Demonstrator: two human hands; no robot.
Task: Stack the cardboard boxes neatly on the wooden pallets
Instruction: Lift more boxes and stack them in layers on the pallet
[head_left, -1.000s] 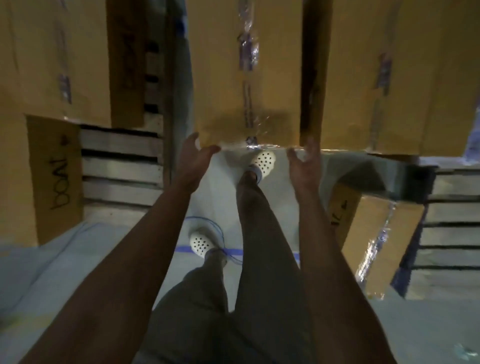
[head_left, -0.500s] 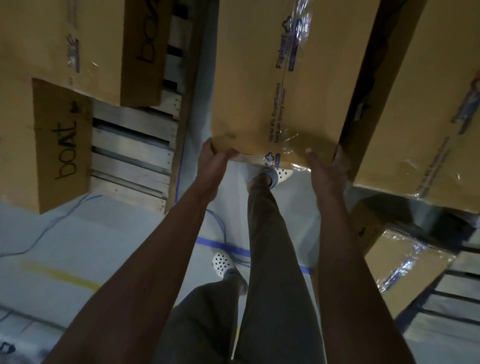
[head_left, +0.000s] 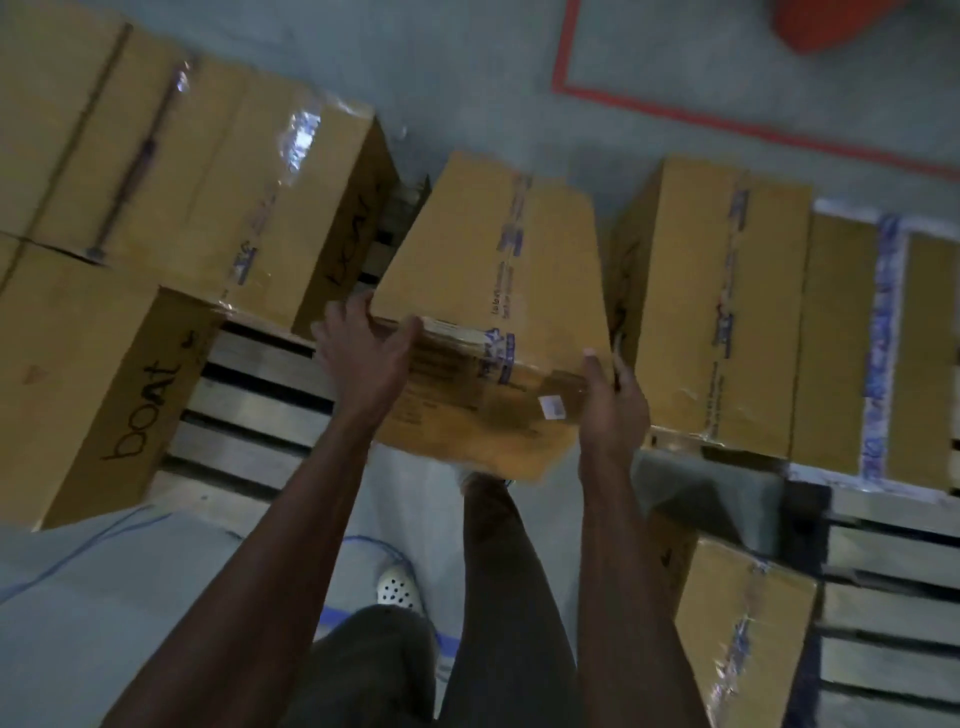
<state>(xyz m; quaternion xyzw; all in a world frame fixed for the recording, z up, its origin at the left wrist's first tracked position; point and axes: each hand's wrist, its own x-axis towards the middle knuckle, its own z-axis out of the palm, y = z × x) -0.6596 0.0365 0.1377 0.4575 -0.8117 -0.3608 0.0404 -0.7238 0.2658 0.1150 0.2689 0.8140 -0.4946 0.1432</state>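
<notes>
Head view: a person looks down along two bare arms at boxes and pallets on a grey floor.
Held box: the brown cardboard box with blue-printed clear tape (head_left: 493, 280) is up in the air in the middle, a little askew, between the left stack and the right box.
Left hand: the left hand (head_left: 363, 358) grips the near left corner of the held box, with the thumb over the top edge and the fingers on the left side.
Right hand: the right hand (head_left: 615, 410) holds the near right corner, thumb on the near face, fingers round the right side.
Gap at right: the held box is just beside the tall brown taped box (head_left: 727, 312); I cannot tell whether they touch.
Left pallet: the pale wooden slat pallet (head_left: 260, 410) carries a brown box marked "boat" (head_left: 78, 389) at the near left and a wide row of brown taped boxes (head_left: 182, 171) farther back.
Right pallet: the second wooden slat pallet (head_left: 893, 597) is at the near right, with a low brown taped box (head_left: 737, 639) beside it.
Floor: a red tape line (head_left: 727, 124) runs at the far right.
Feet: one white perforated shoe (head_left: 397, 590) shows between the arms.
</notes>
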